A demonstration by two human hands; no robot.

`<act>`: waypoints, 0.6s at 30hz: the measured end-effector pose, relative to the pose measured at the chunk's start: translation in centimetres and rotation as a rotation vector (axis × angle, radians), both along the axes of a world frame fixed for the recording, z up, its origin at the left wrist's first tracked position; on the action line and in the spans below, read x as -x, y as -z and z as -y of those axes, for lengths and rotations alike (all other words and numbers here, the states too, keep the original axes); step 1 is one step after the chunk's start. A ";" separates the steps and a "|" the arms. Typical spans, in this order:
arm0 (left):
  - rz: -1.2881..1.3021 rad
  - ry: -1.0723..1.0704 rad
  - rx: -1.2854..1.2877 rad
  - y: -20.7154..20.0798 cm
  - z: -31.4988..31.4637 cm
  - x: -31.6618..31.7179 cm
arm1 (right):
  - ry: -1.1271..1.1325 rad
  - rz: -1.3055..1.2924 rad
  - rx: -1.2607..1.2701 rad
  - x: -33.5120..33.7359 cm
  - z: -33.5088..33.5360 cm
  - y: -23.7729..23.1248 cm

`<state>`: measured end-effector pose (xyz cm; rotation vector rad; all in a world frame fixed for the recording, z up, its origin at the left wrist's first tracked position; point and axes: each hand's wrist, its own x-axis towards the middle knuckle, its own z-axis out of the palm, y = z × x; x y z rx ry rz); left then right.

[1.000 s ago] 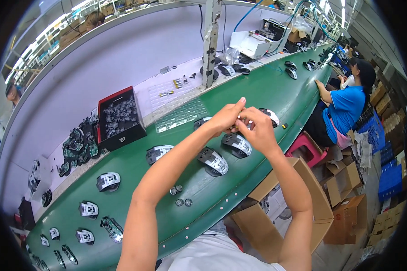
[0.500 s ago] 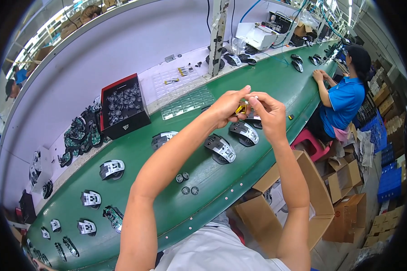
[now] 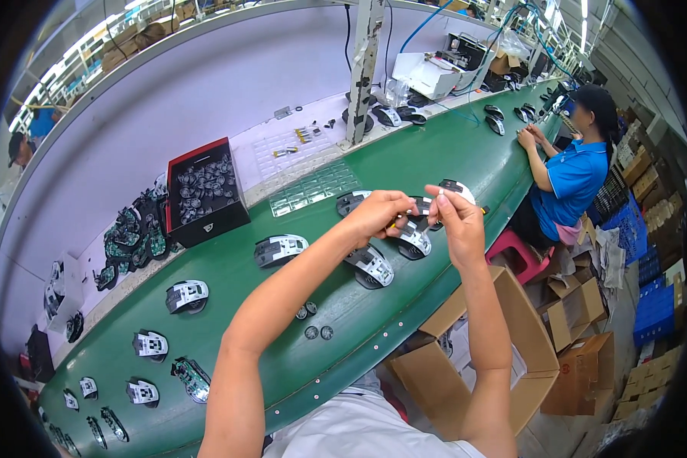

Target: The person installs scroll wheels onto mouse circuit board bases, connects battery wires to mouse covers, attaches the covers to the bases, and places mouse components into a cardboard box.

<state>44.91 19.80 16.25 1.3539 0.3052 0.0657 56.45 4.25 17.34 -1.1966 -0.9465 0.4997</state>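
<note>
Both hands are raised close together over the green bench (image 3: 282,320). My left hand (image 3: 378,217) is closed on a small yellow piece (image 3: 395,224), mostly hidden by the fingers. Just right of it, my right hand (image 3: 459,223) pinches a tiny white piece (image 3: 440,194) between thumb and forefinger. Whether a wire joins the two pieces is too small to tell. Beneath the hands lie opened computer mice: one mouse (image 3: 372,267) below, another mouse (image 3: 415,243) between the hands, and a third mouse (image 3: 353,202) behind my left hand. Several small round wheels (image 3: 319,333) rest nearer me.
A red-edged black box (image 3: 215,229) of small parts stands at the back, beside piled circuit boards (image 3: 136,233). A clear tray (image 3: 313,191) and several yellow pieces (image 3: 307,135) lie farther right. Open cartons (image 3: 538,366) stand below; a co-worker in blue (image 3: 572,172) sits at right.
My hands have come lower and moved apart slightly, the right one tilting upright. The yellow piece shows less between my left fingers. The view has shifted a little.
</note>
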 end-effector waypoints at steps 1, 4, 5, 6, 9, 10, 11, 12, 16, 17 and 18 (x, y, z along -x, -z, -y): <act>0.001 -0.001 -0.001 0.2 -0.1 0.0 | 0.003 0.025 0.028 0.2 0.2 0.0; 0.273 -0.124 -0.107 -0.1 0.1 0.4 | -0.029 0.043 0.094 0.5 1.0 -0.1; 0.273 -0.120 -0.105 -0.5 0.3 0.4 | -0.024 0.042 0.095 0.3 1.2 0.0; 0.304 -0.081 -0.161 -0.9 0.5 0.4 | 0.014 0.089 0.125 0.2 1.4 0.2; 0.318 -0.033 -0.213 -0.9 0.9 0.0 | 0.141 0.361 0.187 0.5 1.9 0.1; 0.319 -0.048 -0.288 -0.9 0.9 -0.1 | 0.226 0.587 0.213 0.7 2.0 -0.1; 0.321 -0.061 -0.364 -0.8 1.0 -0.2 | 0.259 0.616 0.222 1.1 2.0 -0.4; 0.306 -0.091 -0.403 -0.8 1.1 -0.3 | 0.259 0.614 0.226 1.1 2.0 -0.4; 0.249 -0.148 -0.443 -0.5 1.3 -0.8 | 0.385 1.029 0.201 0.9 2.0 -0.4; 0.249 -0.147 -0.440 -0.4 1.4 -0.9 | 0.410 1.041 0.202 0.9 2.1 -0.4; 0.213 -0.124 -0.396 -0.4 1.4 -0.9 | 0.410 1.040 0.204 0.9 2.1 -0.4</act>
